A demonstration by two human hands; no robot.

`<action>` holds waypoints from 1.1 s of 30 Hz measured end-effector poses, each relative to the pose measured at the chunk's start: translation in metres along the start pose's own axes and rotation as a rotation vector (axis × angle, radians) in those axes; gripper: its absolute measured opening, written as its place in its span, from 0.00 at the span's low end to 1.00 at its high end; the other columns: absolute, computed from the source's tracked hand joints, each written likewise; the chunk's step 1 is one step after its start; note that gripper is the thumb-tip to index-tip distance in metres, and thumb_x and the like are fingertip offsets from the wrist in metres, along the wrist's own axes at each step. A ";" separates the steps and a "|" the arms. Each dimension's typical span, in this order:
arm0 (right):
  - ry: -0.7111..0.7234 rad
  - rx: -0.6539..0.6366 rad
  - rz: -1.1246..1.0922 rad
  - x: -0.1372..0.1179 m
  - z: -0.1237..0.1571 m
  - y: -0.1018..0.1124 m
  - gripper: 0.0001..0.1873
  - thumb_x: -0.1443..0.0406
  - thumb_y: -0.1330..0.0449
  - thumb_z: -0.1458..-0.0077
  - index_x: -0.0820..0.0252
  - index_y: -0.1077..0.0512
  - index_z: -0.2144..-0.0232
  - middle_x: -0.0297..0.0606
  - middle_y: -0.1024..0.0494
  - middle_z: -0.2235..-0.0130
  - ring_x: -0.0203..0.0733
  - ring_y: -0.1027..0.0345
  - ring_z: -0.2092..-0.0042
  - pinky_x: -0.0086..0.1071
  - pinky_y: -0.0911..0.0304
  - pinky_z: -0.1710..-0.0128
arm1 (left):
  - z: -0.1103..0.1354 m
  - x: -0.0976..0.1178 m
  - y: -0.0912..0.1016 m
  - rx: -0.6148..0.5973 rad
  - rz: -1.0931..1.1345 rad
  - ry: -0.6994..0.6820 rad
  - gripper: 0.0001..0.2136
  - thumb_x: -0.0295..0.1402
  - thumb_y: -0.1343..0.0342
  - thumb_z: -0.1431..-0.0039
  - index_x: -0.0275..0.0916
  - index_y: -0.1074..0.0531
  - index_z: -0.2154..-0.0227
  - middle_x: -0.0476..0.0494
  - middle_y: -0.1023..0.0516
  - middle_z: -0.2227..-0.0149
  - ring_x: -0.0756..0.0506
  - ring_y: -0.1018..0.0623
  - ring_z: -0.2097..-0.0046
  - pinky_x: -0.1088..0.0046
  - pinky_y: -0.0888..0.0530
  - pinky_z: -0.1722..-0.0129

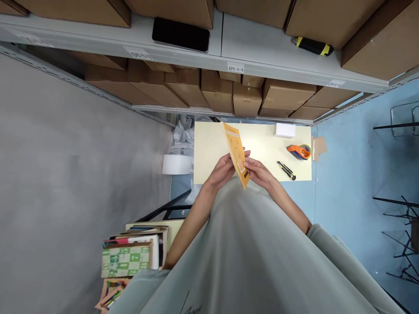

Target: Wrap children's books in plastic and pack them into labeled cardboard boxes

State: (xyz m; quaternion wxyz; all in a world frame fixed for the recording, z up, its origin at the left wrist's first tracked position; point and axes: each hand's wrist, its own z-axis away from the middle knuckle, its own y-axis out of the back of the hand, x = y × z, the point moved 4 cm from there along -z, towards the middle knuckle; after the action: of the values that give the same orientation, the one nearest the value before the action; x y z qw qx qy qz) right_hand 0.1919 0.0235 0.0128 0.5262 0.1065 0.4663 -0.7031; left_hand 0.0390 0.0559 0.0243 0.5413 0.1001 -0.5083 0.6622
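A thin yellow-orange book (235, 148) is held up in front of my body, tilted, with small print on the side I see. My left hand (223, 170) grips it from the left, with some fingers behind it and their tips showing past its right edge. On the lower right edge, my right hand (258, 171) pinches it with the thumb on the cover. Beneath and beyond lies a pale yellow table (209, 148). To the right of my right hand are a black and yellow utility knife (286, 170) and an orange tape dispenser (299, 151).
A white box (284, 130) sits at the table's back edge. Overhead, a grey shelf (278, 65) bears cardboard boxes, a black phone (180, 34) and another utility knife (313, 46). Stacked books (131, 257) stand at lower left. A grey wall (72, 174) borders the left side.
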 end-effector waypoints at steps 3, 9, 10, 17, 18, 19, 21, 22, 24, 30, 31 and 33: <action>-0.010 0.023 0.088 -0.006 0.005 0.006 0.29 0.45 0.17 0.54 0.56 0.17 0.59 0.37 0.13 0.61 0.44 0.20 0.58 0.36 0.24 0.54 | -0.002 -0.003 0.009 0.156 0.029 -0.054 0.31 0.51 0.15 0.54 0.42 0.13 0.50 0.39 0.10 0.50 0.40 0.13 0.47 0.65 0.17 0.45; 0.102 0.234 0.187 -0.041 0.017 0.039 0.33 0.34 0.26 0.47 0.54 0.21 0.60 0.38 0.14 0.61 0.48 0.19 0.55 0.37 0.24 0.57 | 0.001 0.005 0.028 0.362 -0.110 -0.158 0.31 0.50 0.14 0.60 0.40 0.15 0.56 0.41 0.11 0.57 0.45 0.16 0.58 0.74 0.20 0.61; 0.127 0.234 0.218 -0.044 0.018 0.040 0.34 0.35 0.25 0.48 0.53 0.21 0.57 0.38 0.13 0.59 0.47 0.18 0.54 0.37 0.23 0.56 | 0.002 0.007 0.028 0.374 -0.143 -0.166 0.31 0.51 0.14 0.59 0.40 0.15 0.56 0.41 0.12 0.57 0.46 0.16 0.59 0.75 0.22 0.63; 0.308 0.350 0.411 -0.037 0.016 0.030 0.35 0.39 0.24 0.47 0.52 0.25 0.50 0.39 0.11 0.53 0.46 0.17 0.55 0.38 0.21 0.53 | 0.016 0.019 0.020 0.380 -0.330 -0.254 0.27 0.56 0.20 0.50 0.41 0.16 0.56 0.44 0.14 0.59 0.47 0.18 0.62 0.74 0.23 0.66; 0.316 0.372 0.448 -0.036 0.016 0.028 0.32 0.40 0.25 0.45 0.52 0.25 0.50 0.39 0.11 0.53 0.45 0.17 0.57 0.37 0.22 0.55 | 0.018 0.019 0.019 0.381 -0.351 -0.270 0.27 0.56 0.21 0.48 0.41 0.16 0.57 0.44 0.14 0.59 0.46 0.17 0.62 0.74 0.22 0.65; 0.323 0.392 0.484 -0.035 0.017 0.027 0.30 0.41 0.26 0.43 0.52 0.25 0.50 0.38 0.11 0.52 0.43 0.18 0.58 0.36 0.23 0.56 | 0.019 0.020 0.019 0.382 -0.365 -0.287 0.26 0.57 0.22 0.47 0.41 0.16 0.57 0.44 0.14 0.59 0.46 0.17 0.61 0.73 0.21 0.64; 0.332 0.420 0.535 -0.035 0.018 0.025 0.28 0.42 0.28 0.41 0.52 0.25 0.50 0.38 0.11 0.51 0.42 0.20 0.60 0.34 0.24 0.57 | 0.022 0.020 0.020 0.385 -0.382 -0.316 0.26 0.57 0.23 0.46 0.41 0.17 0.57 0.44 0.13 0.59 0.45 0.16 0.60 0.72 0.19 0.62; 0.336 0.425 0.549 -0.034 0.019 0.025 0.27 0.43 0.29 0.40 0.52 0.25 0.49 0.38 0.11 0.51 0.42 0.20 0.60 0.34 0.25 0.57 | 0.022 0.020 0.021 0.387 -0.384 -0.325 0.25 0.57 0.23 0.45 0.41 0.17 0.58 0.44 0.13 0.59 0.44 0.15 0.60 0.71 0.19 0.62; 0.341 0.422 0.568 -0.034 0.019 0.026 0.27 0.43 0.30 0.38 0.52 0.25 0.47 0.38 0.12 0.51 0.43 0.20 0.59 0.35 0.24 0.57 | 0.023 0.020 0.022 0.389 -0.382 -0.327 0.24 0.56 0.23 0.44 0.41 0.18 0.58 0.43 0.13 0.58 0.44 0.15 0.59 0.71 0.19 0.63; 0.512 0.537 0.762 -0.047 0.025 0.018 0.29 0.46 0.30 0.35 0.48 0.25 0.38 0.47 0.19 0.38 0.53 0.22 0.42 0.48 0.24 0.40 | 0.021 0.020 0.019 0.384 -0.348 -0.335 0.23 0.54 0.24 0.43 0.42 0.22 0.58 0.42 0.12 0.56 0.41 0.13 0.58 0.67 0.16 0.60; 0.520 0.519 0.785 -0.049 0.026 0.012 0.28 0.46 0.30 0.34 0.48 0.25 0.38 0.48 0.21 0.36 0.54 0.23 0.40 0.49 0.24 0.38 | 0.020 0.020 0.016 0.384 -0.340 -0.345 0.23 0.54 0.24 0.42 0.43 0.24 0.59 0.42 0.12 0.57 0.41 0.13 0.57 0.65 0.15 0.58; 0.488 0.422 0.801 -0.048 0.027 -0.005 0.27 0.46 0.29 0.35 0.47 0.23 0.39 0.47 0.21 0.36 0.55 0.22 0.39 0.50 0.23 0.39 | 0.020 0.019 0.009 0.374 -0.328 -0.364 0.23 0.53 0.24 0.42 0.43 0.25 0.59 0.42 0.12 0.59 0.40 0.12 0.56 0.63 0.15 0.55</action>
State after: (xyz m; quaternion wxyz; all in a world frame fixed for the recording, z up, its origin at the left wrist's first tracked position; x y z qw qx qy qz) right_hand 0.2173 0.0335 0.0605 0.5971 0.5418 0.3463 -0.4797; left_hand 0.0159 0.0533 0.0418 0.5133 0.3958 -0.4433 0.6191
